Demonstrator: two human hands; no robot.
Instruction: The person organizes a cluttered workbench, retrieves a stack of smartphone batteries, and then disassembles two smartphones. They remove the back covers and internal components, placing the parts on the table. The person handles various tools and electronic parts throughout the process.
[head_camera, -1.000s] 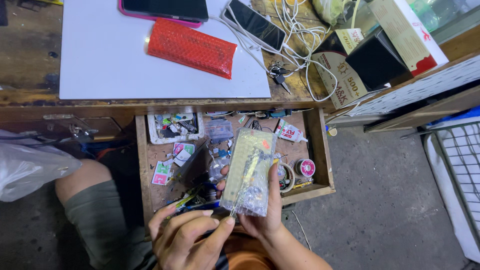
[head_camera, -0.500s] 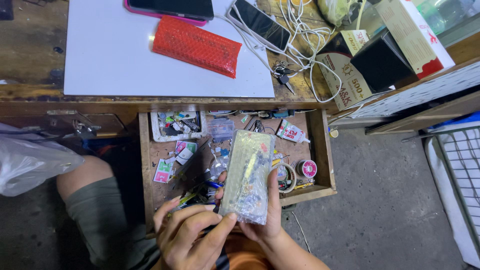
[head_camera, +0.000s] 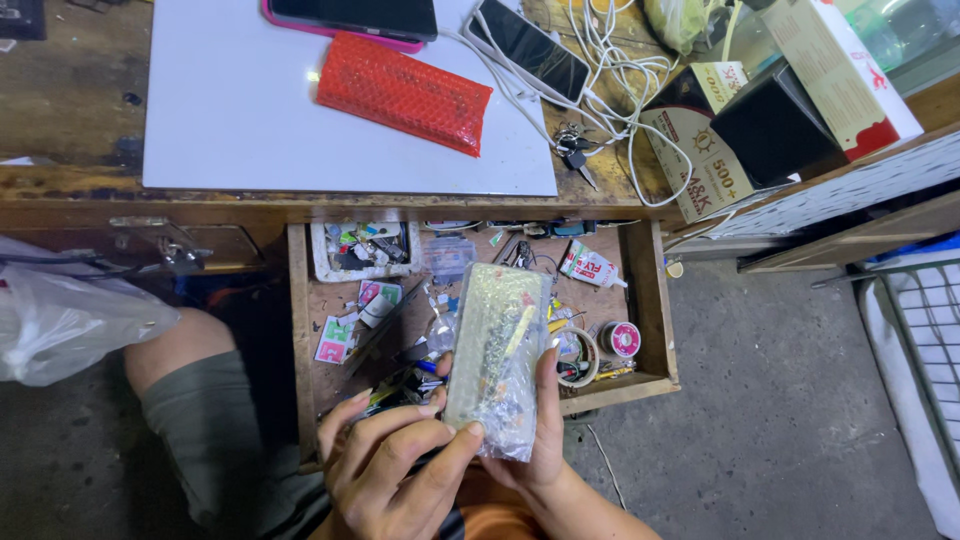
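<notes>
Right grip: the right hand (head_camera: 535, 440) was closed on the clear bubble-wrap packet (head_camera: 497, 360), cupping it from beneath and from the right, the thumb laid up along the packet's right edge.
Left grip: the left hand (head_camera: 385, 470) was closed narrowly, the thumb and fingertips pinching the packet's lower left corner.
Packet position: it was held upright over the front of the open drawer (head_camera: 655, 330), close to the person's lap, with small parts showing through the wrap.
Hand pose: both hands came up from the bottom of the view, palms turned toward each other, the left lower and the right behind the packet.
Drawer contents: one white tray of small parts (head_camera: 362, 250), one white glue tube (head_camera: 590, 268), two tape rolls (head_camera: 580, 357) and loose cards and tools too jumbled to count.
Worktop: a wooden worktop (head_camera: 70, 110) carried one white mat (head_camera: 240, 110), one red bubble-wrap pouch (head_camera: 404, 92), two phones (head_camera: 532, 48), one bunch of keys (head_camera: 574, 152), white cables (head_camera: 610, 80) and several boxes (head_camera: 770, 125).
Nearby: one white plastic bag (head_camera: 70, 320) hung at the left beside the person's knee (head_camera: 185, 350).
</notes>
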